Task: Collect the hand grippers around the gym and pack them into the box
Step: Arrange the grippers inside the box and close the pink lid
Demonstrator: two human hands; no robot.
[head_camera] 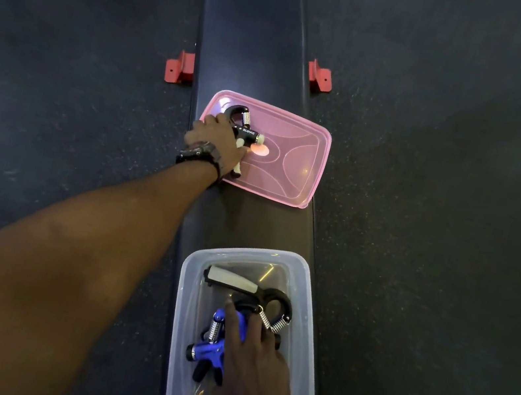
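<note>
Fingers of the right hand (254, 353) lie spread and fairly straight over a blue hand gripper (215, 342) in the clear plastic box (305, 327) at the lower middle of the frame, pressing or settling it rather than clearly gripping it; I cannot tell whether the thumb hooks under. Just beyond it in the same box lies a black hand gripper with a white handle (246, 287), its spring end touching the fingertips. Both sit low inside the walls, probably nudged together to leave room for more. The box rests on the long dark desk (248, 219), a padded gym bench running up the frame. Farther up, at the centre, the pink lid (294, 158) lies flat on the desk, apart from the box. On it, the left hand (217, 141) curls around the handles of a third hand gripper (245, 128), black with white tips, apparently to carry it to the box. Red bench feet (180, 67) flank the desk on the floor.
</note>
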